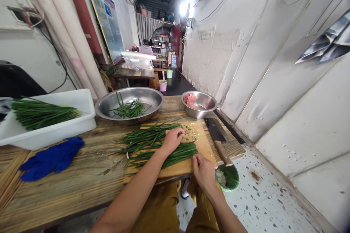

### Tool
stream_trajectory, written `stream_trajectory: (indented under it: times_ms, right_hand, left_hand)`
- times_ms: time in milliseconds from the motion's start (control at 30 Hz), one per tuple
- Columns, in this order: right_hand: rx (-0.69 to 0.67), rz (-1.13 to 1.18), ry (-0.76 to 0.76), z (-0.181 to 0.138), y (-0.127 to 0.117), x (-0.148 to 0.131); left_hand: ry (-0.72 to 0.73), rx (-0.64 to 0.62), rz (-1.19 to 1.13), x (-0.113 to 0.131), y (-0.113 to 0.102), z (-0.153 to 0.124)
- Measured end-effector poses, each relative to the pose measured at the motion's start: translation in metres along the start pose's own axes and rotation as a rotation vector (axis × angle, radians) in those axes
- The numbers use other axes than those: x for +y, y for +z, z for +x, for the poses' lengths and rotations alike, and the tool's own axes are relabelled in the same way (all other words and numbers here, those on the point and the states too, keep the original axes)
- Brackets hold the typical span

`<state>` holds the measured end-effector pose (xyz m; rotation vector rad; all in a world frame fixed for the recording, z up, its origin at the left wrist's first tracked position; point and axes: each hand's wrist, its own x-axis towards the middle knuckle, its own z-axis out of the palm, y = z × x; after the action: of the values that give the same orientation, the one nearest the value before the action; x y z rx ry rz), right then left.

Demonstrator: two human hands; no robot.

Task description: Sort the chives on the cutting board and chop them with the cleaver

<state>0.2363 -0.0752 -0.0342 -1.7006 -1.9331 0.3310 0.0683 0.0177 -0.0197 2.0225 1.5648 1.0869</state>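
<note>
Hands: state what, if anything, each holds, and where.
Grip cannot be told: left hand at right ends of far green stalks, right hand at right ends of near stalks.

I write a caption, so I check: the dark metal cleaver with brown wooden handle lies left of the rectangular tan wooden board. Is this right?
No, the side is wrong: the head view shows the cleaver lying right of the board. Otherwise correct.

Green stalks (180, 150) lying in two bunches on board (207, 147)

The near bunch (177, 156) is lying flat, its right ends lining up. The far bunch (144, 136) is spreading more loosely. Small pale bits (195, 135) are lying scattered near its right end.
</note>
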Motion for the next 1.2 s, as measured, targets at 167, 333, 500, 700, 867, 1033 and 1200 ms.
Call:
stream_trajectory:
  times_ms: [167, 333, 500, 700, 867, 1033, 1200]
  right_hand:
    - [0.017, -0.027, -0.01, -0.0002, 0.0015, 0.0017]
    - [0.044, -0.025, -0.038, -0.0002, 0.0011, 0.0018]
    - [0.024, -0.02, -0.028, 0.0002, -0.0009, 0.0007]
    - [0.009, -0.011, -0.018, 0.0009, -0.0008, 0.0011]
    - [0.027, 0.003, -0.03, 0.0008, 0.0001, 0.0009]
    - [0.024, -0.004, -0.033, 0.0007, -0.0005, 0.0011]
    - [0.019, -0.002, -0.033, 0.0011, -0.0002, 0.0018]
  left_hand:
    - [0.001, -0.019, -0.122, -0.0063, 0.0039, 0.0015]
    - [0.084, -0.041, -0.106, -0.0059, 0.0036, 0.0016]
    - [0.114, -0.091, -0.069, -0.0013, 0.0019, 0.0015]
    - [0.126, -0.149, -0.094, -0.001, 0.0028, 0.0]
    - [0.107, -0.172, -0.17, -0.0034, 0.004, 0.0]
    - [0.064, -0.074, -0.154, -0.0035, 0.0037, 0.0012]
    - [0.043, -0.062, -0.138, -0.0051, 0.006, 0.0015]
